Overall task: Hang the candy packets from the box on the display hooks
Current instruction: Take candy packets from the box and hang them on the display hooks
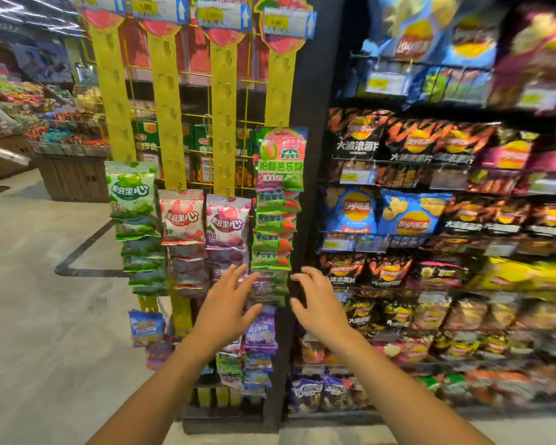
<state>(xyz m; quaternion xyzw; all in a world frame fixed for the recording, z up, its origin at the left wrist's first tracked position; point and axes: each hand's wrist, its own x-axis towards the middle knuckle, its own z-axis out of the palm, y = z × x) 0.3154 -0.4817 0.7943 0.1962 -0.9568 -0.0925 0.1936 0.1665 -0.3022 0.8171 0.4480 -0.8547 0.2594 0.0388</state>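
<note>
Shelves: dark store shelves [408,106] fill the right side, packed with chip bags [408,216] (much of that side is blurred).
Floor: pale floor [39,300] spreads to the left, with wooden bins [74,181] of loose sweets at its far edge.
Strips: four yellow strips [111,91] hang side by side on a wire grid just left of the shelves, each under a price tag.
Candy packets: candy packets [130,191] hang in overlapping columns on the lower part of every strip, in green, red and purple; the rightmost column starts highest.
Left hand: the left hand [227,303] reaches up beside the rightmost column, fingers spread, holding nothing; whether the tips touch a packet cannot be told.
Right hand: the right hand [318,303] is raised on that column's other side, fingers spread and lightly bent, holding nothing.
</note>
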